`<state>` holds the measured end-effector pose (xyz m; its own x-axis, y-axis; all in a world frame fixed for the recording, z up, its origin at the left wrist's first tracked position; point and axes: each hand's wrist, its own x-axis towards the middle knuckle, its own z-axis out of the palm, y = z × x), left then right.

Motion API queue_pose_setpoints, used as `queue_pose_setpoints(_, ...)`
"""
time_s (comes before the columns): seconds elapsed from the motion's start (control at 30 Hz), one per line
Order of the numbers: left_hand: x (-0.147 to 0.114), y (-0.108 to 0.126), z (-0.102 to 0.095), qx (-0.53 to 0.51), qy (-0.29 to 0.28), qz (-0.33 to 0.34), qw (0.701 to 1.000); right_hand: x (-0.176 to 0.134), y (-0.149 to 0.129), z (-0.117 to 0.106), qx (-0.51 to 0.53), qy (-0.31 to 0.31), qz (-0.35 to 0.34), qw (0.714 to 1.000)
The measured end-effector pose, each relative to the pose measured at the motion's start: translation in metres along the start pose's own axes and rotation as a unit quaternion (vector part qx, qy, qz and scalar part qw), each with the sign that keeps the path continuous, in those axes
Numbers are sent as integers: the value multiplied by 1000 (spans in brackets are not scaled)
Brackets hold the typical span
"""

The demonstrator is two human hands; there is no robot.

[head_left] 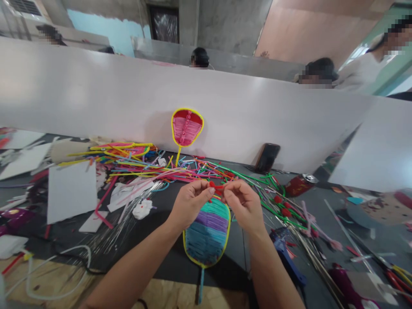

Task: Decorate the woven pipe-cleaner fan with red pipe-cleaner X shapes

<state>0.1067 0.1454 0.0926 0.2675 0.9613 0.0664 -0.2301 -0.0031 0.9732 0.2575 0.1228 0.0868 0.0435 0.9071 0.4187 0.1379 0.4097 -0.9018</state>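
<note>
Between my two hands a short red pipe cleaner (219,187) is stretched, one end curled. My left hand (192,201) pinches its left end between thumb and fingers. The other end sits in the pinched fingers of my right hand (243,205). Beneath them lies a fan-shaped piece (207,234) of teal, purple and blue pipe cleaners, edged in yellow, with a blue stick handle. Its top is partly covered by my hands. A pink and red fan (187,127) with a beaded middle and yellow rim leans upright against the white partition.
A heap of coloured pipe cleaners (154,167) spreads along the partition (135,94). A phone (268,157) and a red can (301,184) stand back right. A blue glue gun (288,257) lies beside my right arm; white cards (72,191) lie left. People sit beyond.
</note>
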Motion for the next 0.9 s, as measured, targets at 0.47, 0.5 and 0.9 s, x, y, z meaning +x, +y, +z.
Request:
queue_pose_setpoints(0.47,-1,7,-5,186,-75,42,979,1,-6,-6,-88,-80,52,992)
queue_pose_setpoints(0.5,-1,7,-5,194,-69,41,978,1,-6,-6,-90,-87,53,991)
queue_pose_setpoints(0.9,-2,1,2,-77,-74,-36,994,0,-5,10,-36,47,45,997)
